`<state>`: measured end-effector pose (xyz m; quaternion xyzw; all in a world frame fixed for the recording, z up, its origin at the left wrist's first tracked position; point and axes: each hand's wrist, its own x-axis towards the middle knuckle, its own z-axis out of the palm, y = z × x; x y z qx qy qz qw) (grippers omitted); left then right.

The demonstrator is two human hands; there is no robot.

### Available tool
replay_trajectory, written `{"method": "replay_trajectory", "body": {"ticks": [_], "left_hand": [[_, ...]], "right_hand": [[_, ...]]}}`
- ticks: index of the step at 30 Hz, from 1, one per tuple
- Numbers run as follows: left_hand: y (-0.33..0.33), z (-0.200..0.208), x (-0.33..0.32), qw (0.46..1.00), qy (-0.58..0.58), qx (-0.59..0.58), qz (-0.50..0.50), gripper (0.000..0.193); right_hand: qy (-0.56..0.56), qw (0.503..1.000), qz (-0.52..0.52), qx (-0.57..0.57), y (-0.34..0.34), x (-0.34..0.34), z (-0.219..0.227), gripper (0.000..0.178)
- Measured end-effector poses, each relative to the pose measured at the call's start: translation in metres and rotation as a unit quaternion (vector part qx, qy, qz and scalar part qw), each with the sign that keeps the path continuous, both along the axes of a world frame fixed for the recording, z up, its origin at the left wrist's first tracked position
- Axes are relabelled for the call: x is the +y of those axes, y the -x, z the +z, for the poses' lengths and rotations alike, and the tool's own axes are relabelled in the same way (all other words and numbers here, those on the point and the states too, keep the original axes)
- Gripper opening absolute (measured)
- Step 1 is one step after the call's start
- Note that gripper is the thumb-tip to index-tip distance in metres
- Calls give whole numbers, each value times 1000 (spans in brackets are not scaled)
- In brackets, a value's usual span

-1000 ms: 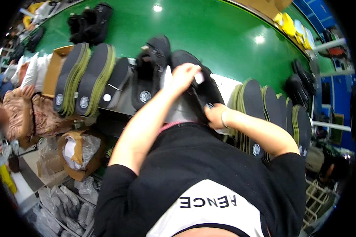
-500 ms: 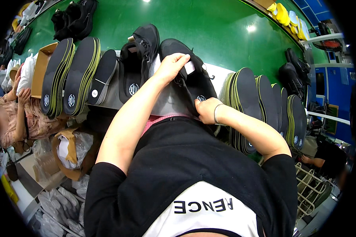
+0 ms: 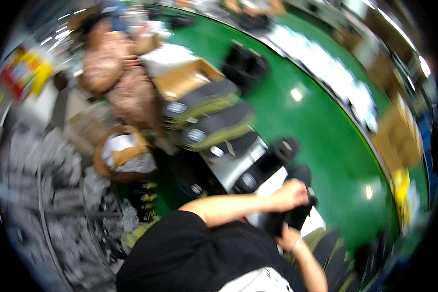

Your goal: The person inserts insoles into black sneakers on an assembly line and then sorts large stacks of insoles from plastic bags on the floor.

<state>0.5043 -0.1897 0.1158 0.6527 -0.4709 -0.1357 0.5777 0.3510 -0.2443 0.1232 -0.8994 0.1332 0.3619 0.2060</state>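
Note:
A black shoe [image 3: 301, 174] lies between my two hands, blurred by motion. My left hand [image 3: 291, 193] is closed over the upper part of the shoe, near its opening. At its heel end, my right hand [image 3: 289, 237], with a bracelet at the wrist, is closed on the rim. Fine finger detail is smeared. The matching black shoe [image 3: 260, 171] lies just left of my left hand. Beyond it are a thin bundle of dark insoles [image 3: 236, 148] and thicker stacks of black insoles [image 3: 221, 127] with yellow-green edges.
More insole stacks [image 3: 328, 248] stand beside my right forearm. A cardboard box [image 3: 192, 78] and a seated co-worker [image 3: 131, 87] are at the upper left. The green conveyor belt [image 3: 326, 146] runs beyond the shoes, carrying other black shoes [image 3: 246, 65]. Grey plastic-wrapped items [image 3: 48, 194] fill the left.
The view has swung left, so the shoes and my hands appear farther right and lower, now blurred. Both hands stay on the same shoe, the left at its upper, the right at its heel.

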Motion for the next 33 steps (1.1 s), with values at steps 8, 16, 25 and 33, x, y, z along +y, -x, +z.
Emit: {"method": "replay_trajectory", "body": {"ticks": [8, 16, 25, 33], "left_hand": [[-37, 26, 94, 851, -460, -250, 41, 43], [-3, -42, 57, 886, -409, -195, -99, 30], [15, -19, 67, 881, -414, -195, -118, 35], [23, -12, 65, 890, -400, -192, -107, 37]], "right_hand": [[-118, 962, -19, -246, -40, -14, -47, 58], [-145, 960, -42, -237, -77, 4, -25, 52], [-149, 961, -87, -216, -76, -4, -17, 47], [-187, 953, -199, -132, -60, -18, -5, 43]]}}
